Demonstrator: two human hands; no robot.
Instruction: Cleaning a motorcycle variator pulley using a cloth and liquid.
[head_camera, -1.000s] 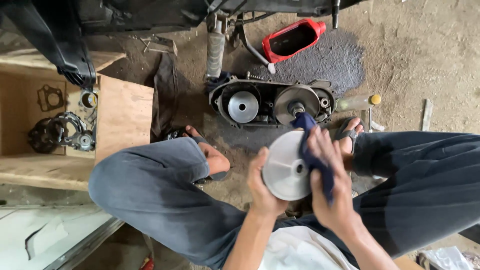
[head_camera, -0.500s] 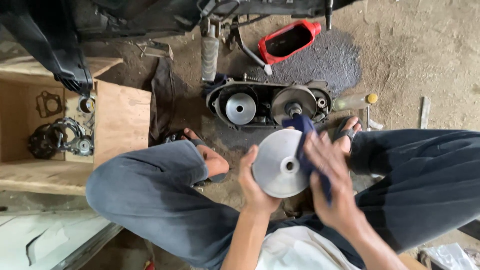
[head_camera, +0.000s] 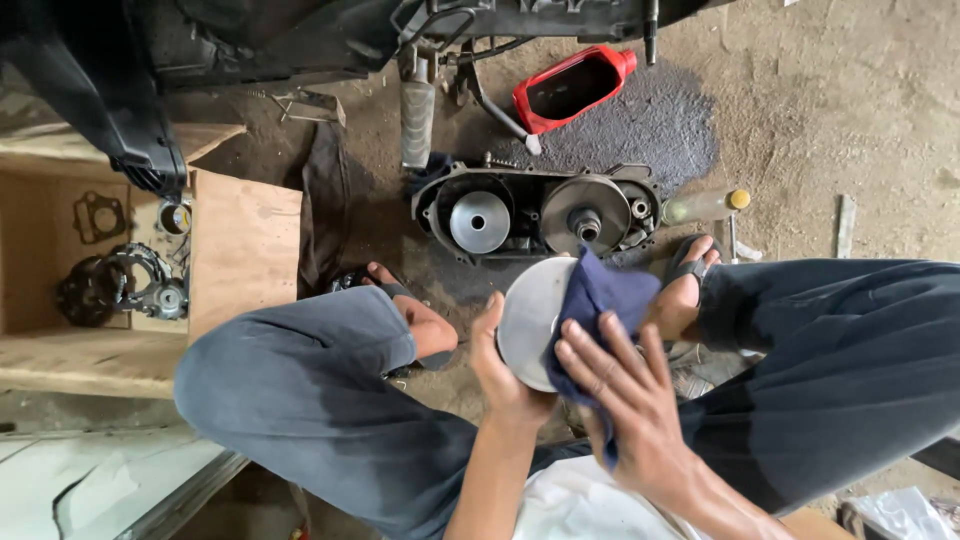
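Observation:
I squat on a dirt floor with a round silver metal disc (head_camera: 527, 315) held up between my knees. My left hand (head_camera: 503, 375) grips the disc by its lower left edge. My right hand (head_camera: 622, 395) presses a dark blue cloth (head_camera: 598, 305) flat against the disc's face, and the cloth covers its right half. On the ground just beyond the disc lies an open engine transmission case (head_camera: 535, 212) with two round pulleys inside.
A red cut-open plastic container (head_camera: 570, 87) lies on an oily patch beyond the case. A yellow-capped bottle (head_camera: 705, 205) lies to its right. A cardboard box (head_camera: 245, 250) at the left holds gaskets and metal parts (head_camera: 125, 285). A scooter body (head_camera: 250, 40) fills the top.
The blue cloth under my right hand has slid from the disc's right edge further across its face. The disc now hides more behind the cloth, and the view has shifted slightly.

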